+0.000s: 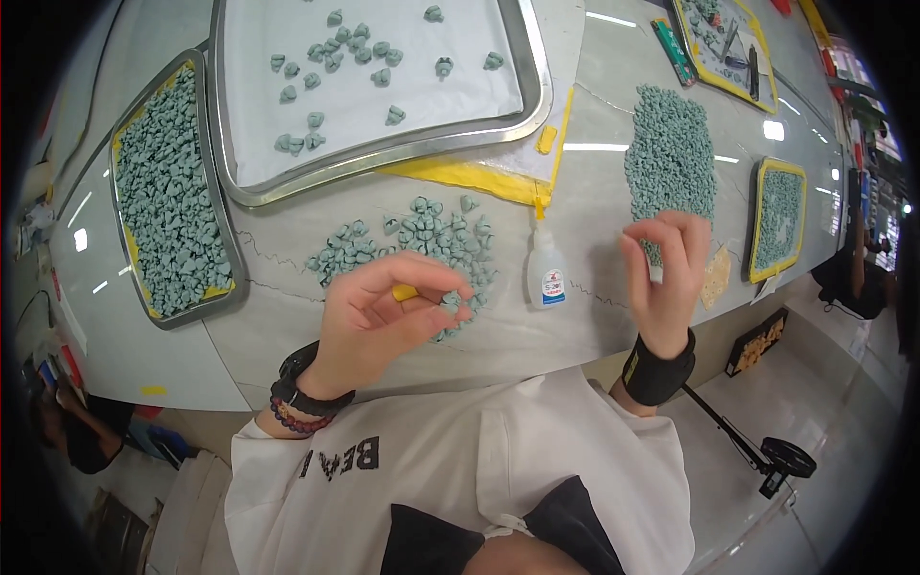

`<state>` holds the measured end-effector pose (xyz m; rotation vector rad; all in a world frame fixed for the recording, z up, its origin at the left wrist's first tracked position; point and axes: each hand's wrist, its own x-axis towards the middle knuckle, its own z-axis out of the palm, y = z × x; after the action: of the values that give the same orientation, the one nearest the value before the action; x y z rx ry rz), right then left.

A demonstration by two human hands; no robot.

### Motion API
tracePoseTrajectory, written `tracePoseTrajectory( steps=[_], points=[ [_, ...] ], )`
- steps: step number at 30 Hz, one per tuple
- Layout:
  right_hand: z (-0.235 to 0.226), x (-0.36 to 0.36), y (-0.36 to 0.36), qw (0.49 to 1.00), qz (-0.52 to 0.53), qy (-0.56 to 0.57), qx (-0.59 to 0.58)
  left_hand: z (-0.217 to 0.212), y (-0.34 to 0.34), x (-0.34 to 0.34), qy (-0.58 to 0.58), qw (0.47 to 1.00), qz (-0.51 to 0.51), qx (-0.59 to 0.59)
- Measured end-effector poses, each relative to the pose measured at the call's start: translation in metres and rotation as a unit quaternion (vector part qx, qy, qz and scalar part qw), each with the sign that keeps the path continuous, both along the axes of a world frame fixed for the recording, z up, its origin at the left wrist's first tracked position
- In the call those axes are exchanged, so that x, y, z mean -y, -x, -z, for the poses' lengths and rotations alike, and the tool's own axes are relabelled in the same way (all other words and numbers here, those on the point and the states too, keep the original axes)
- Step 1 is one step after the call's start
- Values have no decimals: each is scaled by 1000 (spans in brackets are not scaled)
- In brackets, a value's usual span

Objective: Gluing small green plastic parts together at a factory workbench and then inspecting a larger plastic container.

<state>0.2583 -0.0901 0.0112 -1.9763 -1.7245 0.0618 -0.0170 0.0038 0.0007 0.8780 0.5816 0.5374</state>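
My left hand (369,311) pinches a small grey-green moulded piece (450,302) between thumb and fingertips. Among its fingers shows a small yellow bit (404,292); whether it is wrapped on a finger or held I cannot tell. Under and beyond this hand lies a loose heap of similar green pieces (431,230). My right hand (669,273) is raised at the near edge of a spread of much smaller green bits (671,144). Its thumb and index tips come together; anything between them is too small to make out. Between the hands stands a white glue bottle (546,273) with a yellow nozzle.
A metal tray (383,158) lined with white holds scattered green pieces. At left, a narrower tray (240,278) is full of them. A small yellow-rimmed tray (797,244) sits far right, a tool tray (767,96) and a green box (674,53) at back right.
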Motion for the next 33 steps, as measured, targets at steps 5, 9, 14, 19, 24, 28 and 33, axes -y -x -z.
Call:
tracePoseTrajectory(
  steps=[5,9,14,19,24,28,33],
  points=[
    [-21,-17,68,960,-172,-84,-203,-1,-3,5,-10,1000,6,18],
    [-7,-24,92,943,-168,-91,-272,-2,-4,4,-31,999,5,37],
    [-1,-25,92,950,-172,-103,-239,0,1,3,-30,998,4,49],
    [1,-24,92,947,-165,-95,-260,1,3,0,-36,998,16,41],
    [3,-25,91,943,-166,-92,-274,3,3,0,-46,998,12,37],
    [2,-26,90,943,-168,-91,-273,1,1,-1,-36,999,9,33],
    [2,-26,89,942,-170,-86,-276,2,2,-1,-47,998,15,28]
  ],
)
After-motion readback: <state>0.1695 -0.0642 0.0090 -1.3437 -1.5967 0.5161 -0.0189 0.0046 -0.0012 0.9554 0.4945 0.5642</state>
